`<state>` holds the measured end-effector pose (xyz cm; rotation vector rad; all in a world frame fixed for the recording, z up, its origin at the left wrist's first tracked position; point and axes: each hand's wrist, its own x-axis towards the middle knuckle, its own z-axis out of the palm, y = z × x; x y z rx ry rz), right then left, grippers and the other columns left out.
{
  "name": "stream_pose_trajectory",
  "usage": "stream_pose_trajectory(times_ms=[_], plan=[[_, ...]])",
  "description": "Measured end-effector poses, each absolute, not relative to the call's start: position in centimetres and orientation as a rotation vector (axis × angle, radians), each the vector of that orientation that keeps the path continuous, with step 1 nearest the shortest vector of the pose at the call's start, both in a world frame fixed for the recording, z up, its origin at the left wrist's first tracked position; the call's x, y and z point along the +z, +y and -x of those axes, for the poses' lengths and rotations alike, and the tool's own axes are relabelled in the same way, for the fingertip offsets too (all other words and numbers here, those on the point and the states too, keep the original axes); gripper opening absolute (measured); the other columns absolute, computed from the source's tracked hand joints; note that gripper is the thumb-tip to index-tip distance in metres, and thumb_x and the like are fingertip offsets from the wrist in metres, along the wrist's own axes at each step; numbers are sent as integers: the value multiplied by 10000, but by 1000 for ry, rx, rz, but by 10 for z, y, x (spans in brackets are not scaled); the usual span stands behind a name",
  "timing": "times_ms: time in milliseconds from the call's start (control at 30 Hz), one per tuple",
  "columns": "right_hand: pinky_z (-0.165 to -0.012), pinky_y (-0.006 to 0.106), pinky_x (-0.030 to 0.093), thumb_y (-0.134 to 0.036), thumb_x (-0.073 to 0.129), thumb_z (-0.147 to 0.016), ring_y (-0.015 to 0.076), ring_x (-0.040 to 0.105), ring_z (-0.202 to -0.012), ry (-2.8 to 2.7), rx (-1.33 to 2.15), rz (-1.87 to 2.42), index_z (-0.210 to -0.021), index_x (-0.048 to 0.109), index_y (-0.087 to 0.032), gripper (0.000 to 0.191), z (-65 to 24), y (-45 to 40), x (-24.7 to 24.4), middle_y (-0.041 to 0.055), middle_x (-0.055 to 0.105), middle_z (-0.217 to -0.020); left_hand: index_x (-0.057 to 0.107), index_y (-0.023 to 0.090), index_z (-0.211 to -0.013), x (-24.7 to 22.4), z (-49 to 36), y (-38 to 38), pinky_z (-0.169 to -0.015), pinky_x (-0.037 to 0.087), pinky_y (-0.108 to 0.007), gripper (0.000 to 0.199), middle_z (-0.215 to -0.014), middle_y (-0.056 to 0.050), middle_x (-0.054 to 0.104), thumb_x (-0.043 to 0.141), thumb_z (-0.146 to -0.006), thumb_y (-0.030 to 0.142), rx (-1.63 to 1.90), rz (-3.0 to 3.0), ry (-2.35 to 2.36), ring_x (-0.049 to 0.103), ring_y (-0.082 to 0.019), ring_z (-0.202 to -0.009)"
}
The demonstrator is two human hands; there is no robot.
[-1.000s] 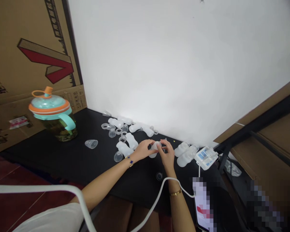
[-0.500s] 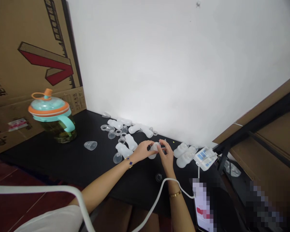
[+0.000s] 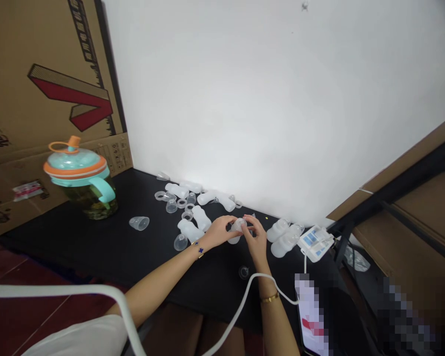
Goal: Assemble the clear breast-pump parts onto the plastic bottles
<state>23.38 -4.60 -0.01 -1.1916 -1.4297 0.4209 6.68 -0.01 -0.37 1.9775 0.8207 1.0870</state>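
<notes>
A small whitish baby bottle (image 3: 234,241) stands upright or nearly so between my hands, its top partly covered by fingers. My left hand (image 3: 221,231) closes around its left side. At the bottle's top, the fingers of my right hand (image 3: 257,238) press in from the right. Just below, a clear nipple (image 3: 244,272) lies on the black table. To the left are white bottle bodies (image 3: 190,231), a ring (image 3: 187,216) and a clear nipple (image 3: 180,242). Two bottles with clear tops (image 3: 286,241) lie right of my right hand.
A teal and orange jug (image 3: 82,183) stands on the left of the table, with a clear cap (image 3: 139,223) near it. A white power strip (image 3: 316,243) and a phone (image 3: 311,316) are at the right. A white cable (image 3: 244,301) crosses over my right forearm.
Almost nothing differs. My right fingers have shifted very slightly at the top of the bottle; both hands stay in the same place around it.
</notes>
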Motion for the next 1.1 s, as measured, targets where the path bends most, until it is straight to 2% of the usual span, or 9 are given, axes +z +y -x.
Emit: stream_pose_trajectory(times_ms=[267, 833, 1100], plan=[[-752, 373, 600, -471, 701, -859, 266, 679, -1046, -1398, 414, 1220, -1025, 719, -224, 298, -232, -46, -1, 105, 716, -1156, 708, 207, -1010, -6, -67, 2, -830, 497, -321, 378, -986, -36, 728, 726, -839, 543, 1079, -1999, 850, 655, -220, -909], [-728, 354, 581, -484, 735, -833, 252, 670, -967, -1362, 379, 1298, -1002, 707, -215, 318, -229, -45, -3, 89, 712, -1046, 712, 201, -1000, -6, -67, 1, -797, 484, -303, 325, -979, -29, 720, 731, -850, 489, 1098, -2000, 823, 650, -205, -884], [-744, 340, 584, -457, 710, -859, 269, 663, -1068, -1337, 524, 1228, -1087, 716, -215, 332, -232, -45, -3, 113, 702, -1191, 711, 195, -1004, -5, -67, 1, -809, 492, -304, 336, -987, -34, 725, 736, -843, 489, 1083, -1983, 813, 651, -207, -890]])
